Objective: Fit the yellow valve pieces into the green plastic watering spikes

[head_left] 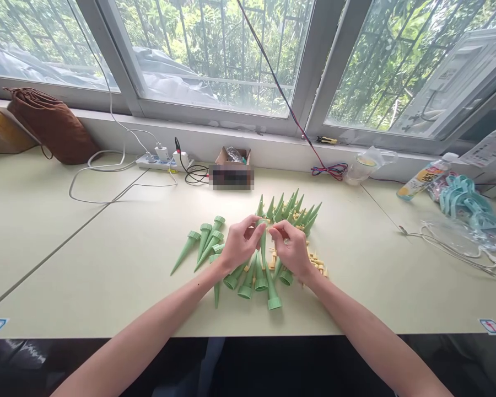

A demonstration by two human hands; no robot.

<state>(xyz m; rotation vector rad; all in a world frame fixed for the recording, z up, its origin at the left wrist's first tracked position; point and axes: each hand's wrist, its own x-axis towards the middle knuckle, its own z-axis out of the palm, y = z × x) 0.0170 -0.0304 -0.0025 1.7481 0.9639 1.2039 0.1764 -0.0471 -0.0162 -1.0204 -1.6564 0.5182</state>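
Observation:
My left hand grips a green plastic plant-watering spike near its wide end, point downward. Close beside it, my right hand has thumb and fingers pinched together at the spike's top; a small pale yellow piece seems to be between the fingertips, mostly hidden. Several green spikes lie below my hands, wide ends toward me. To the left is another group of capped spikes. Behind my hands, several spikes stand points up. Small yellow plastic pieces are scattered beside my right wrist.
A power strip with cables and a small cardboard box sit along the window side. On the left rests a brown drawstring bag. Toward the right are a bottle, a plastic cup, teal straps and a white cable.

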